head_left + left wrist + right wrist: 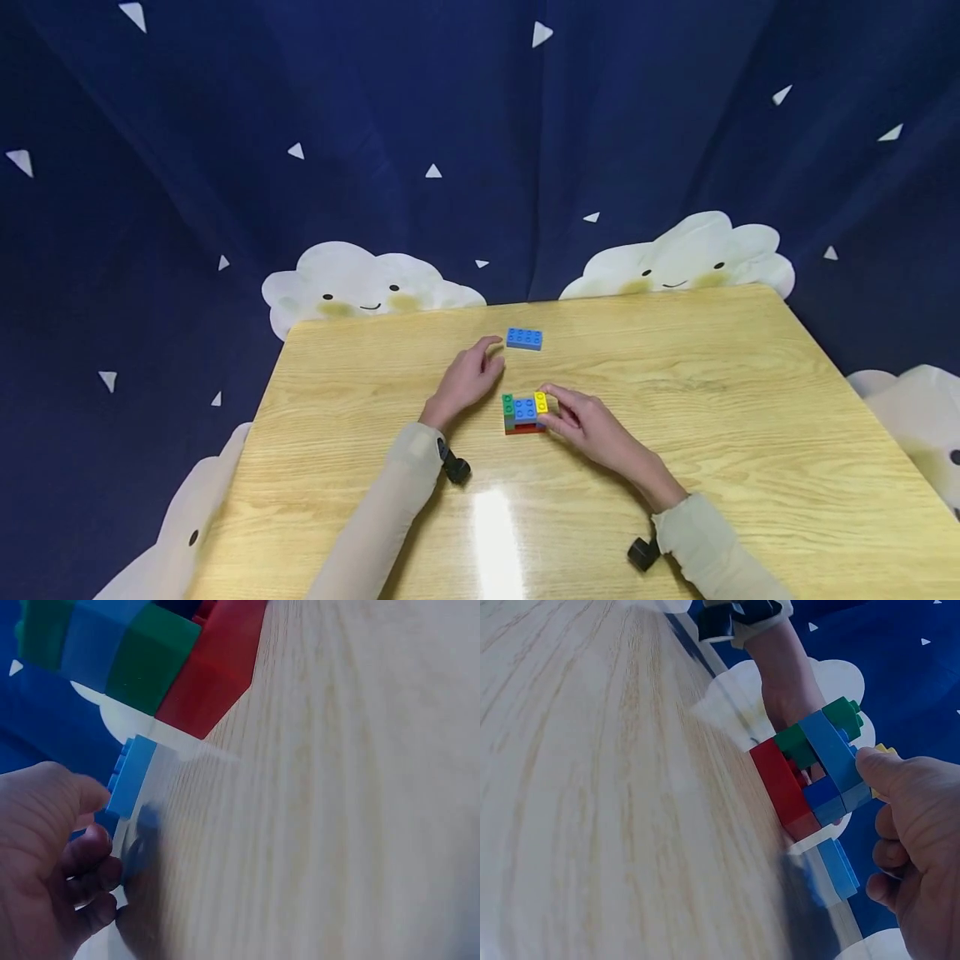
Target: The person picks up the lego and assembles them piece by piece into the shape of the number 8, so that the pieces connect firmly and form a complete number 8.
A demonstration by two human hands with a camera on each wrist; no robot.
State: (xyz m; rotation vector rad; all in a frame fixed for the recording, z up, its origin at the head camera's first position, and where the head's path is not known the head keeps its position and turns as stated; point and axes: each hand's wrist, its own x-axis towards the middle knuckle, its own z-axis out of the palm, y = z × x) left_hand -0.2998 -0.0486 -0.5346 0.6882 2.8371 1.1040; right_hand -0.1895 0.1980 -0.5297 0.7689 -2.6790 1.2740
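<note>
A small structure of toy building bricks stands on the wooden table. It has a red brick (778,780) at the base, green bricks (508,406) on its left side, a blue brick (525,409) across it and a yellow brick (541,402) on top at the right. My right hand (596,427) pinches the yellow brick between thumb and fingers. Beyond the structure lies a loose blue brick (523,339), studs up. Just left of it is my left hand (467,377), fingers loosely bent and holding nothing. Whether a fingertip touches that brick I cannot tell.
The light wooden table (360,375) carries the bricks and ends at a dark blue curtain (480,100) with white triangles and clouds. A black strap-mounted device (455,467) sits at the left wrist, and another black device (642,552) at the right.
</note>
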